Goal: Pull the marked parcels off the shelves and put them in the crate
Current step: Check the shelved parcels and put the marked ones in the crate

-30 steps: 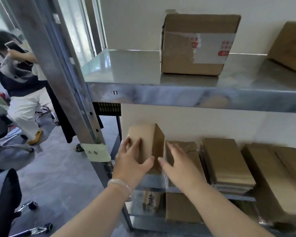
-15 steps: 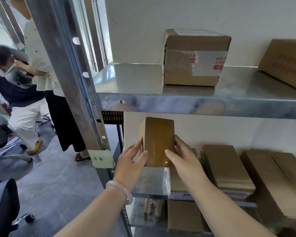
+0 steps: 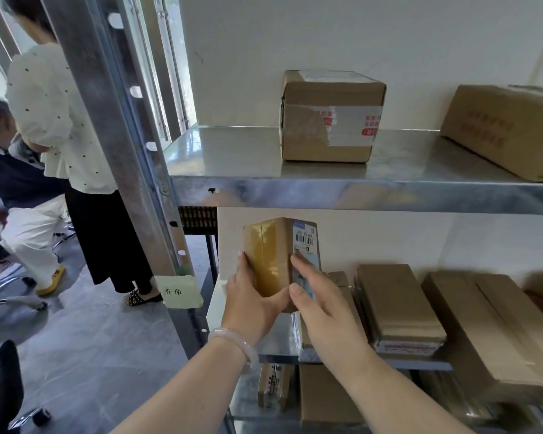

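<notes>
Both hands hold one small brown parcel up in the air. It stands upright, in front of the wall, under the top shelf and above the lower shelf. It touches no shelf.

The left hand grips the left side of the parcel. Its fingers lie along the edge and its thumb curls across the bottom front. The right hand grips the right side, with its fingers bent round that edge and its thumb on the front. A white label with black bars sits on the top right of the parcel. Shiny tape covers the front. A pale bracelet is on the left wrist.

On the top shelf stands a taped box. A big box is well apart from it, on the right.

On the lower shelf lie flat packs in a pile, just right of the hands. A long box lies beside the pile.

A metal post holds the shelves up. A pale green note with writing is stuck on it.

On the left, one person in a white top stands on the grey floor. Another person sits beside them.
</notes>
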